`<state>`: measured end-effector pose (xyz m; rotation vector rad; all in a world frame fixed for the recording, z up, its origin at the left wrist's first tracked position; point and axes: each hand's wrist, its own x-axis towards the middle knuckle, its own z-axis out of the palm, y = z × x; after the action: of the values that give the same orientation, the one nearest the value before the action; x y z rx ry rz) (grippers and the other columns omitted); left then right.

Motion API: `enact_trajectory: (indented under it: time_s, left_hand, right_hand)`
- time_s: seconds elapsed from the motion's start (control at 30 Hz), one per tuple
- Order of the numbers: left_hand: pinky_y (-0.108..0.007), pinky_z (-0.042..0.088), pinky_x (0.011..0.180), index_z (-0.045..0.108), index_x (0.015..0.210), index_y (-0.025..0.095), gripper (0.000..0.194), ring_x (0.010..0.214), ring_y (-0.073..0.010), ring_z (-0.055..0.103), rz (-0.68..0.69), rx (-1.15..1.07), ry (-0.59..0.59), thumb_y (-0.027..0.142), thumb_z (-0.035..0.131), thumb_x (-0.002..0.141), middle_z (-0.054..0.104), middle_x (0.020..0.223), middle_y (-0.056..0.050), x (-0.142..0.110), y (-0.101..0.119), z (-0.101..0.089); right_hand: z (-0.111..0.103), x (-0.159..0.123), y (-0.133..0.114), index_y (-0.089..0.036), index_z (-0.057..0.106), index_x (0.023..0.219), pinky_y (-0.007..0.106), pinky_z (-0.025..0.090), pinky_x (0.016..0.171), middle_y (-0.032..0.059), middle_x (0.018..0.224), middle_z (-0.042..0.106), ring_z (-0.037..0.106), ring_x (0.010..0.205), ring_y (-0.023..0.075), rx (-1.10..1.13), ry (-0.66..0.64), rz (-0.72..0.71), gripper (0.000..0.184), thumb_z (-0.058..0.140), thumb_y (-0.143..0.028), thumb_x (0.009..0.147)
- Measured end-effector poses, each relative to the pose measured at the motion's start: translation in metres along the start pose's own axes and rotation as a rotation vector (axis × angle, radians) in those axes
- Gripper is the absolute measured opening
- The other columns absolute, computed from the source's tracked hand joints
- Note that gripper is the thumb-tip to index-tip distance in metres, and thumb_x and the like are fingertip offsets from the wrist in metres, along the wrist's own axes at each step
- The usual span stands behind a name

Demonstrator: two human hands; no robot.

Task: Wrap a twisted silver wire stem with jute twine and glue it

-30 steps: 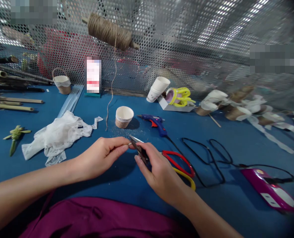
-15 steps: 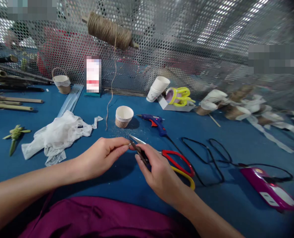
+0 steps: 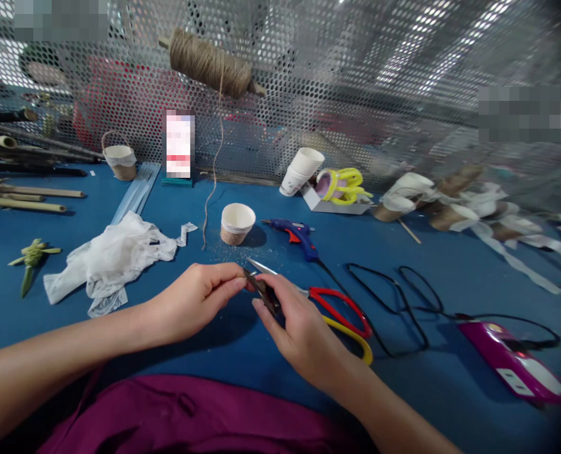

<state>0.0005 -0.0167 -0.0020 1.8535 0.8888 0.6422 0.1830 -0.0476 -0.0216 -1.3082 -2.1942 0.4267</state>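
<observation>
Between the fingertips of my left hand (image 3: 202, 293), something small is pinched, mostly hidden by the fingers. Across from it, my right hand (image 3: 302, 325) grips a small dark metal tool resembling snips (image 3: 265, 295). The tool's tip meets the left fingertips. Under and beside my right hand lie large scissors (image 3: 328, 292) with one red and one yellow handle, their blade pointing up and left. Just beyond my hands stands a small paper cup (image 3: 234, 236) with a brown lower band and white trim. A blue glue gun (image 3: 292, 228) rests to the cup's right.
White lace (image 3: 120, 255) lies bunched on the left, near a green plant-like figure (image 3: 33, 255). A twine spool (image 3: 209, 63) hangs on the mesh, strand dangling. Stacked cups (image 3: 302, 170) stand behind. A black cable (image 3: 384, 296) loops toward a purple power strip (image 3: 512, 362) at right.
The dark tool and my right fingers have shifted slightly left, the tool tip now closer over the left fingertips. The things on the table stay where they were.
</observation>
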Motion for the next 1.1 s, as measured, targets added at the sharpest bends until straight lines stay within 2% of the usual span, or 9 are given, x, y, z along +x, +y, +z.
enact_trajectory:
  time_s: [0.27,0.33,0.43,0.5,0.63,0.73,0.97,1.03,1.1]
  left_hand:
    - [-0.018,0.027,0.047,0.057,0.083,0.014,0.023,0.051,-0.0066,0.033,-0.036,-0.078,-0.022,0.024,0.037,0.087,0.037,0.055,0.006,0.001,-0.004,0.000]
    - [-0.017,0.025,0.043,0.056,0.083,0.014,0.024,0.047,-0.0061,0.031,-0.088,-0.213,-0.060,0.028,0.038,0.088,0.034,0.052,0.007,0.002,-0.007,-0.001]
    - [-0.016,0.019,0.037,0.053,0.085,0.015,0.025,0.039,-0.0050,0.021,-0.189,-0.574,-0.178,0.034,0.037,0.089,0.028,0.045,0.009,0.003,-0.011,-0.002]
    - [-0.016,0.017,0.035,0.052,0.086,0.016,0.023,0.036,-0.0044,0.016,-0.237,-0.795,-0.265,0.033,0.037,0.089,0.025,0.043,0.010,0.003,-0.013,-0.003]
    - [-0.015,0.014,0.034,0.052,0.085,0.016,0.022,0.034,-0.0034,0.012,-0.260,-1.005,-0.373,0.029,0.036,0.091,0.024,0.043,0.010,0.004,-0.014,-0.006]
    - [-0.014,0.014,0.033,0.052,0.083,0.015,0.022,0.034,-0.0033,0.012,-0.258,-1.063,-0.410,0.028,0.035,0.091,0.025,0.043,0.010,0.004,-0.015,-0.007]
    - [-0.015,0.014,0.032,0.052,0.087,0.016,0.021,0.033,-0.0037,0.012,-0.261,-1.073,-0.459,0.027,0.034,0.091,0.025,0.043,0.010,0.004,-0.016,-0.007]
    - [-0.015,0.014,0.033,0.051,0.092,0.017,0.020,0.034,-0.0041,0.013,-0.260,-1.028,-0.442,0.028,0.035,0.091,0.026,0.043,0.010,0.004,-0.015,-0.007]
    - [-0.016,0.016,0.034,0.051,0.095,0.017,0.020,0.035,-0.0046,0.015,-0.243,-0.936,-0.374,0.029,0.036,0.090,0.026,0.043,0.011,0.004,-0.015,-0.006]
  right_hand:
    - [-0.001,-0.001,-0.001,-0.016,0.049,0.099,0.036,0.050,0.070,0.0092,0.090,0.061,0.060,0.079,0.0203,0.001,-0.009,-0.001,0.015,0.044,-0.017,0.085]
    - [-0.002,0.000,-0.002,-0.015,0.049,0.102,0.038,0.050,0.072,0.0101,0.093,0.061,0.060,0.083,0.0215,0.018,-0.019,0.015,0.019,0.046,-0.021,0.085]
    - [-0.005,0.001,-0.002,-0.015,0.045,0.112,0.041,0.047,0.083,0.0124,0.107,0.058,0.056,0.099,0.0238,0.058,-0.039,0.026,0.031,0.050,-0.026,0.084]
    - [-0.008,0.001,-0.003,-0.016,0.044,0.114,0.041,0.045,0.088,0.0120,0.112,0.056,0.054,0.103,0.0235,0.104,-0.054,0.046,0.032,0.049,-0.026,0.084]
    - [-0.014,0.003,-0.005,-0.020,0.048,0.108,0.036,0.047,0.083,0.0071,0.098,0.061,0.058,0.092,0.0206,0.259,-0.153,0.128,0.024,0.045,-0.027,0.085]
    - [-0.018,0.005,-0.007,-0.020,0.050,0.103,0.034,0.048,0.081,0.0045,0.088,0.060,0.058,0.084,0.0182,0.335,-0.216,0.155,0.020,0.044,-0.027,0.086]
    - [-0.015,0.005,-0.008,-0.019,0.051,0.102,0.034,0.046,0.083,0.0049,0.093,0.060,0.057,0.084,0.0169,0.344,-0.215,0.160,0.019,0.046,-0.026,0.085]
    - [-0.014,0.004,-0.007,-0.019,0.050,0.107,0.035,0.046,0.084,0.0057,0.098,0.060,0.057,0.089,0.0179,0.329,-0.192,0.148,0.022,0.046,-0.026,0.086]
    - [-0.014,0.004,-0.006,-0.019,0.049,0.110,0.035,0.047,0.084,0.0066,0.099,0.060,0.057,0.093,0.0193,0.304,-0.167,0.141,0.025,0.046,-0.026,0.086]
